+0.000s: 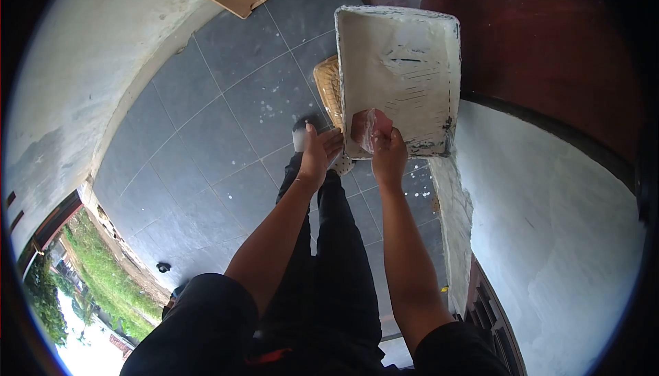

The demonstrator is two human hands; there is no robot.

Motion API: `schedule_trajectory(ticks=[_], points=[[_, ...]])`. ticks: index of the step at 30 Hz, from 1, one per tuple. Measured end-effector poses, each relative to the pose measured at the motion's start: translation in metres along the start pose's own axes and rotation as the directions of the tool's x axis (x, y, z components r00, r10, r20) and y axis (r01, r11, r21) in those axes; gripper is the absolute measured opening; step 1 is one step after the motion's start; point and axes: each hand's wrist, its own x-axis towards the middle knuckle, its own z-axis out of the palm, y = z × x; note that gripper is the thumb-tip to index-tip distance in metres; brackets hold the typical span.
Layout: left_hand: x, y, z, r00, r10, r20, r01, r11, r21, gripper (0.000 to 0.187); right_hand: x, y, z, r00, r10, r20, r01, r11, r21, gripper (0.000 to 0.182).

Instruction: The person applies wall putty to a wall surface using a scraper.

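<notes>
Your right hand (389, 160) is clamped on a pink scraper (371, 129), which lies over the near end of the white-smeared tray (398, 53) just ahead of it. Your left hand (318, 156), fingers apart from the thumb, is beside the tray's near left corner.

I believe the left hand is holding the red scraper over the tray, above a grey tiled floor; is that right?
Not quite: the head view shows the red scraper in the right hand, not the left hand. It is indeed over the tray, above a grey tiled floor.
</notes>
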Motion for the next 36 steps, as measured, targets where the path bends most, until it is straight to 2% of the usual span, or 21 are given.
schedule_trajectory(ticks=[8,14,17,19,23,25,26,28,30,32,34,36], points=[[0.008,-0.001,-0.005,0.999,-0.053,0.001,0.053,0.997,-0.054,0.107,0.004,-0.007,0.003,0.999,0.017,0.036,-0.021,0.994,0.108,0.017],[0.003,0.004,-0.002,0.999,-0.052,0.004,0.052,0.998,-0.027,0.108,0.011,-0.009,0.004,0.999,0.011,0.039,-0.018,0.983,0.183,0.014],[0.001,0.007,-0.001,0.998,-0.058,0.022,0.059,0.998,-0.014,0.106,0.019,-0.007,-0.002,0.994,0.018,0.108,-0.036,0.984,0.173,0.014],[0.003,0.005,-0.002,0.998,-0.051,0.023,0.051,0.999,0.000,0.108,0.027,0.006,0.001,0.982,0.072,0.175,-0.116,0.960,0.256,0.014],[0.005,0.003,-0.005,0.999,-0.048,0.025,0.047,0.998,0.030,0.110,0.042,0.025,-0.002,0.958,0.120,0.259,-0.195,0.937,0.288,0.016],[0.007,0.002,-0.007,0.998,-0.052,0.031,0.051,0.998,0.030,0.111,0.047,0.022,-0.007,0.871,0.235,0.431,-0.445,0.748,0.493,0.027],[0.007,0.002,-0.008,0.998,-0.059,0.037,0.058,0.998,0.028,0.111,0.047,0.020,-0.009,0.873,0.231,0.430,-0.442,0.748,0.495,0.027],[0.002,0.009,-0.004,0.997,-0.055,0.044,0.054,0.998,0.032,0.108,0.043,0.006,-0.018,0.809,0.290,0.511,-0.576,0.561,0.594,0.037],[-0.001,0.013,-0.004,0.997,-0.052,0.056,0.050,0.998,0.036,0.106,0.041,0.007,-0.028,0.791,0.255,0.557,-0.595,0.536,0.599,0.039],[-0.006,0.015,-0.009,0.998,-0.046,0.045,0.042,0.996,0.080,0.112,0.036,0.006,-0.041,0.772,0.216,0.597,-0.611,0.513,0.603,0.041],[-0.017,0.018,-0.015,0.998,-0.047,0.046,0.042,0.994,0.100,0.111,0.028,-0.004,-0.058,0.712,0.226,0.665,-0.693,0.379,0.613,0.040],[-0.032,0.024,-0.018,0.998,-0.033,0.059,0.025,0.992,0.123,0.110,0.016,-0.011,-0.075,0.741,0.174,0.648,-0.659,0.372,0.654,0.041]])
